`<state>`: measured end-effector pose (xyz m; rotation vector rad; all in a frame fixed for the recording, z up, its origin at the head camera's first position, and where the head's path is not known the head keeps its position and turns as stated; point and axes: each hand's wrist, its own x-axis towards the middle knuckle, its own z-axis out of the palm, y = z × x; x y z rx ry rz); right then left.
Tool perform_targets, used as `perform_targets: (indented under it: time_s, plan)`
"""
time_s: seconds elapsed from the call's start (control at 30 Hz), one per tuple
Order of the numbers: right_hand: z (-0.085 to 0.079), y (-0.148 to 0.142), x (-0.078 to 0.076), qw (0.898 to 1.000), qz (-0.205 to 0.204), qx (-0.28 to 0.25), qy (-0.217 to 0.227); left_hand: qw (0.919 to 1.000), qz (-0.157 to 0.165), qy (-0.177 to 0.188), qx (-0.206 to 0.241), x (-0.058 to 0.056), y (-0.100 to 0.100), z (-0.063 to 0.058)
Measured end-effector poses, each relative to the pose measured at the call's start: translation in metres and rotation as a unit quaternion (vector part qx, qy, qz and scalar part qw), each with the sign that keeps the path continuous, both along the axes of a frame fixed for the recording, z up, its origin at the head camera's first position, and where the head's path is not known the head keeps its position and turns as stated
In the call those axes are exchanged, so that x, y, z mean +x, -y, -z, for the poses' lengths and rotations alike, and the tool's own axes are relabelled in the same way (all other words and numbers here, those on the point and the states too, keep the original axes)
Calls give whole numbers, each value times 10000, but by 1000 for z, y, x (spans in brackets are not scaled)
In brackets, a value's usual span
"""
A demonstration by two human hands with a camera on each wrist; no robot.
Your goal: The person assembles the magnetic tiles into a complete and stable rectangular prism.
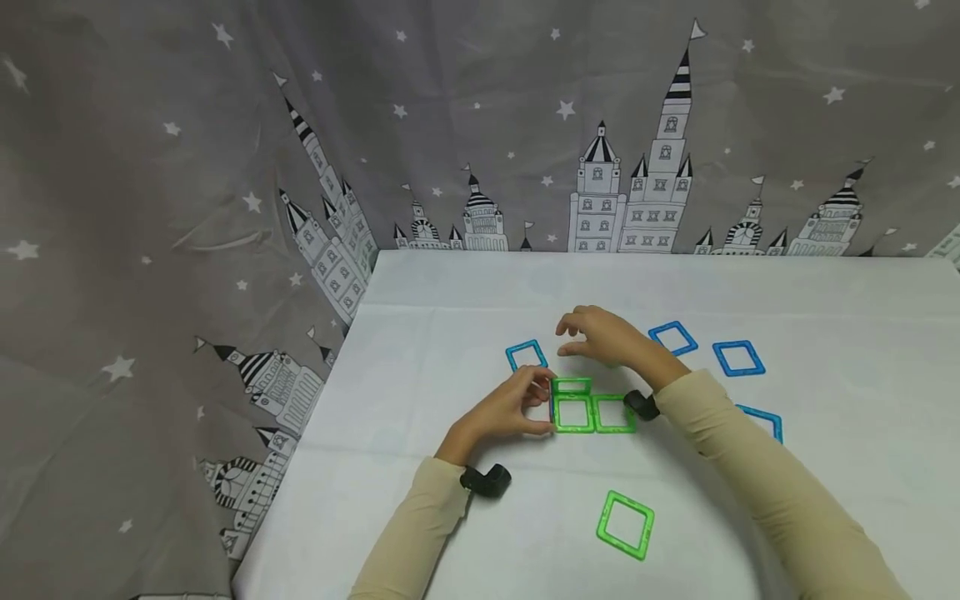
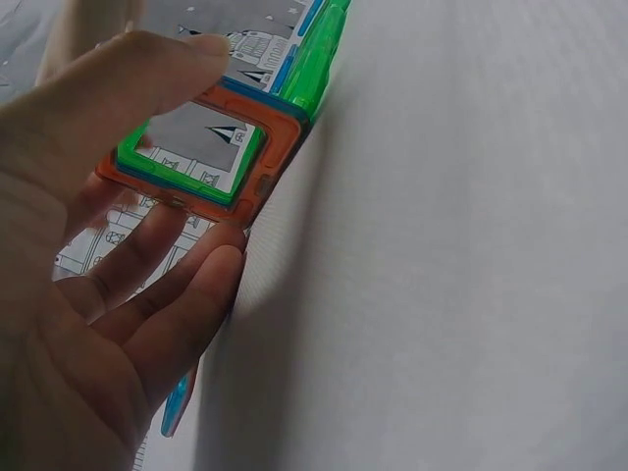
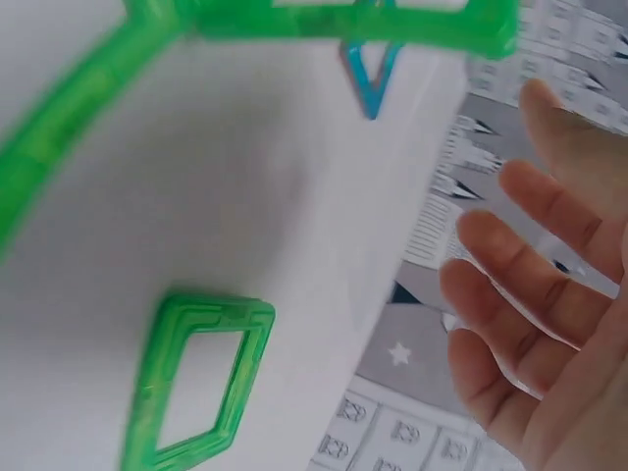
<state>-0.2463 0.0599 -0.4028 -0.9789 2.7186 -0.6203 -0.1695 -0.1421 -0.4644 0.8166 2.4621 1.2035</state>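
Note:
Green square magnetic tiles make a small structure: two lie flat side by side, a left flat tile and a right flat tile, and a green tile stands along the left one's far edge. My left hand pinches an orange square magnetic tile, which stands upright at the structure's left side, between thumb and fingers. My right hand hovers beyond the structure, fingers loosely bent, holding nothing. On the table near it lies another green tile, mostly hidden in the head view.
A blue tile lies just beyond my left hand. To the right are more blue tiles, one far, one beside my right forearm. A loose green tile lies nearer. A grey castle-print curtain borders the white table.

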Motion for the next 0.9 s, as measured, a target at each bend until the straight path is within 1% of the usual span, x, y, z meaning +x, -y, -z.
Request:
perform_targets:
  time_s: [0.1,0.2,0.23,0.37,0.43,0.47,0.57,0.63,0.7,0.9]
  plan:
    - [5,10,-10,9993,-250,283,-41,10000,25,-9,-28,1,-1,1]
    - [11,18,-18,9970,-548,539,-122,9999,90,-34,29,2,-1,2]
    - [13,20,-19,9960,-615,629,-138,9999,129,10,53,4,-2,-3]
    - [18,26,-22,9911,-917,944,-204,9997,196,53,112,4,-4,-2]
    - [22,29,-22,9865,-1102,1172,-304,9998,178,80,78,5,-5,-2]
    - [24,30,-22,9842,-1192,1264,-351,9998,151,57,64,3,-4,3]
    - [31,33,-21,9773,-1402,1517,-471,9998,132,123,25,4,-4,2]
    - [33,34,-21,9760,-1407,1597,-467,9998,148,150,31,4,-4,2]
    - [34,34,-20,9768,-1347,1596,-482,9998,150,155,35,4,-4,1]
    - [31,29,-22,9820,-1072,1491,-453,10000,62,-37,-12,1,-1,0]
